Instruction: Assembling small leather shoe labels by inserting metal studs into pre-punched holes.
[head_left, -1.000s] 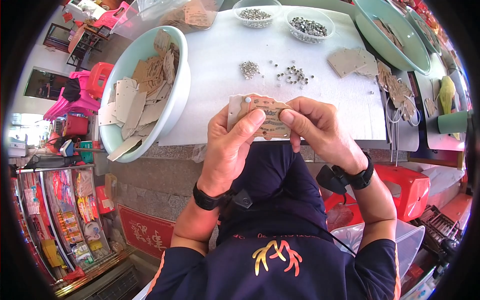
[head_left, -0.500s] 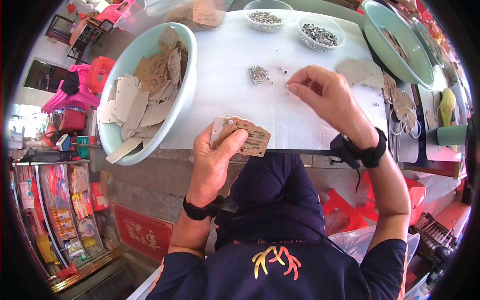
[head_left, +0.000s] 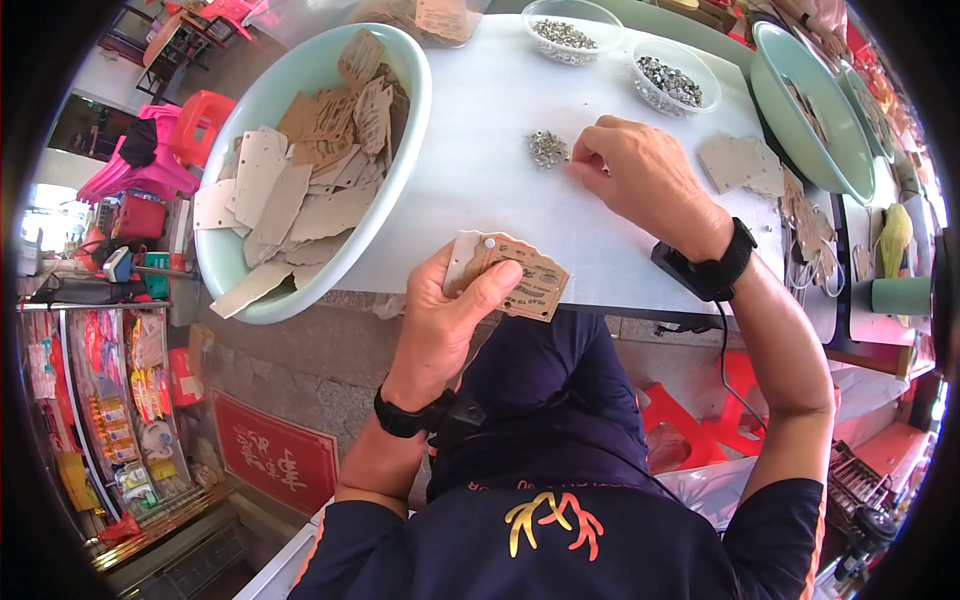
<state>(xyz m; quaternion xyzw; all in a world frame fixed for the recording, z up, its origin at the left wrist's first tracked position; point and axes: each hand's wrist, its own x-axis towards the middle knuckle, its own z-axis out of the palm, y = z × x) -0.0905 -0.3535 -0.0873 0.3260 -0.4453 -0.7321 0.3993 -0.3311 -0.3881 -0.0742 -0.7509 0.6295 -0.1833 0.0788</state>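
Cardboard tags (head_left: 510, 275) (a thin stack) clamped in left hand (head_left: 445, 320); right hand (head_left: 640, 180) pinches at metal eyelets (head_left: 547, 148).

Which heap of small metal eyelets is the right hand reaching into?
The loose pile of eyelets lying bare on the white table, right at the fingertips of the right hand. The other two heaps sit in clear plastic tubs farther back.
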